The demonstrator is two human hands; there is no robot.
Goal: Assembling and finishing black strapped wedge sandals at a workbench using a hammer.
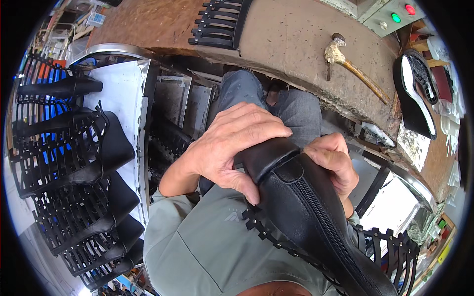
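Note:
A black leather boot (311,207) with a zipper up its back and studded strips along its sides lies across my lap and chest, heel end away from me. My left hand (242,140) is wrapped over the rounded black heel (269,160), thumb on the near side and fingers across the top. On the other side, my right hand (335,163) is closed, its thumb and curled fingers pressed at the edge where the heel meets the upper. Whether anything small is pinched in those fingertips is hidden.
Ahead stands a workbench (291,39) bearing a hammer (358,69), a black strappy upper (217,24) and black soles (414,93). A panel with red and green buttons (396,18) is at the far right. Several black strappy boots (74,172) fill a rack on the left.

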